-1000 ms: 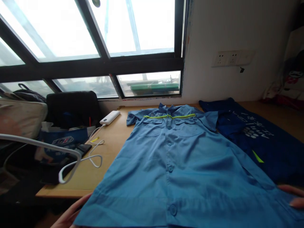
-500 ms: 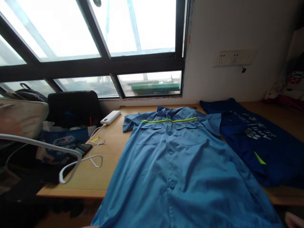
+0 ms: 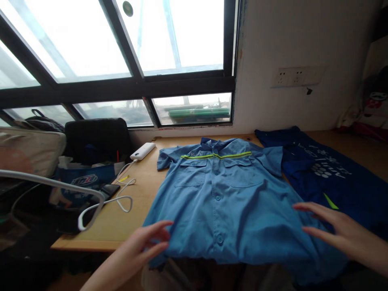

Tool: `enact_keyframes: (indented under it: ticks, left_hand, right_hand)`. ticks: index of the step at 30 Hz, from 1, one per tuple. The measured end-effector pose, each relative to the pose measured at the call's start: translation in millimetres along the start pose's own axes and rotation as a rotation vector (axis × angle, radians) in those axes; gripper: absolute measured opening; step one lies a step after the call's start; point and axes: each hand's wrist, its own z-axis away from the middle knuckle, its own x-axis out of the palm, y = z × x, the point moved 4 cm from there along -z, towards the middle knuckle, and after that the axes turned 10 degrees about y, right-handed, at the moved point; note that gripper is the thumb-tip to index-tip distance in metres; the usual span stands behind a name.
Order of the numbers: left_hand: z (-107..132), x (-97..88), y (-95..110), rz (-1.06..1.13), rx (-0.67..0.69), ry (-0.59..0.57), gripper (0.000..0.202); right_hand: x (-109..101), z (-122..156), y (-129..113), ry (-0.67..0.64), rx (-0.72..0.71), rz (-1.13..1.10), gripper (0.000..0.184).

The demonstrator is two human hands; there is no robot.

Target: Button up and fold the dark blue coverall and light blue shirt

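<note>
A light-blue short-sleeved work shirt (image 3: pixel 194 210) lies front up on the wooden table, collar toward the window, with a yellow-green stripe (image 3: pixel 233 155) across the chest. Its buttons are done up and two flap pockets show. The near part of the shirt ends in a rounded bend at the table's front; what lies beneath that bend is hidden. At its lower left side is my left hand (image 3: pixel 153 239), fingers curved, thumb apart from them. Over the lower right side hovers my right hand (image 3: pixel 329 224), fingers and thumb spread. Neither hand visibly grips the cloth.
A dark-blue garment (image 3: pixel 351 190) with white print lies right of the shirt. On the left are a white power bank (image 3: pixel 143 151) with its cable (image 3: pixel 125 202), a blue bag (image 3: pixel 87 178) and a white curved bar (image 3: pixel 60 182). A window and a wall socket (image 3: pixel 297 76) stand behind.
Both hands have come up into view from the bottom edge. The shirt's near part, which stretched out of frame, now bends down or under at the table's front.
</note>
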Motion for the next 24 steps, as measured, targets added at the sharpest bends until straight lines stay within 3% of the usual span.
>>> enact_keyframes:
  ticks: [1,3,6,10,13,18,21,24]
  left_hand:
    - [-23.1,10.8,12.4,-0.048,0.094,-0.113,0.040]
    - [-71.5,34.8,33.8,-0.150,0.279,-0.114,0.036]
    - [-136.3,90.3,55.9,-0.251,0.469,-0.069,0.037]
    - [-202.2,159.0,68.3,-0.293,0.536,0.050,0.038]
    - [-242.7,184.3,62.9,-0.331,0.517,0.105,0.038]
    - [-299.3,194.9,31.8,-0.495,0.268,0.117,0.044]
    - [-318.1,198.4,22.0,-0.567,0.115,0.206,0.049]
    - [-325.1,204.0,22.1,-0.618,0.053,0.286,0.047]
  right_hand:
    - [6.0,-30.3,-11.8,-0.054,-0.038,-0.013,0.040]
    - [28.2,-88.1,-31.3,-0.032,-0.147,-0.063,0.042]
    - [82.7,-157.6,-39.2,0.090,-0.207,-0.051,0.041]
    - [150.6,-211.2,-25.5,0.113,-0.117,0.108,0.039]
    - [173.3,-231.3,-14.0,0.106,-0.108,0.165,0.041]
    - [173.8,-257.4,11.4,0.100,-0.026,0.251,0.050]
    - [153.7,-268.8,30.2,0.213,0.069,0.283,0.040]
    - [120.2,-272.4,59.7,0.323,0.223,0.346,0.037]
